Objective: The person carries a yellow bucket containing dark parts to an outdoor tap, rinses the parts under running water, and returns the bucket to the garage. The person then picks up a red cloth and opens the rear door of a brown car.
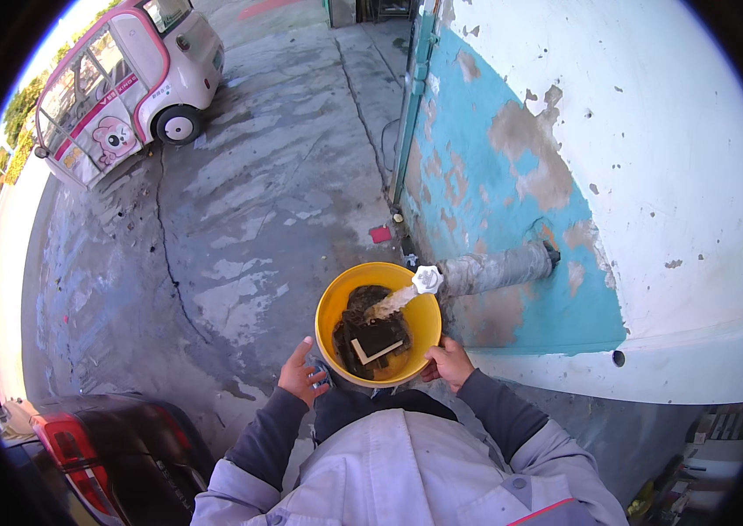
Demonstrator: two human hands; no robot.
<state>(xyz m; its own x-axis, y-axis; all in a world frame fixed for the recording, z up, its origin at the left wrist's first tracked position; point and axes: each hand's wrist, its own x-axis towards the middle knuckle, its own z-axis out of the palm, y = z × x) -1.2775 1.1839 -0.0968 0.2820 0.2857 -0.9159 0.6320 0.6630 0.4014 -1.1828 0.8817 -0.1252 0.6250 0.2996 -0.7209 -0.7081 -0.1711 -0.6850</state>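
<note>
In front of me is a round yellow bucket (328,302), beneath a tap with a white knob (427,280). A stream of water (392,302) falls from the tap into it. Dark, soaked-looking stuff (370,301) lies inside, along with a dark flat piece with a pale L-shaped edge (378,352). My right hand (449,364) grips the bucket's near right side, its fingers partly hidden by the wall of the bucket. Just left of the bucket, my left hand (301,375) is open with its fingers apart, holding nothing.
A thick wrapped pipe (498,268) runs from the peeling blue and white wall (529,175) to the tap. A pink and white small vehicle (130,88) stands far left, and a dark vehicle with a red light (117,456) is near left. A red scrap (379,234) lies on the concrete.
</note>
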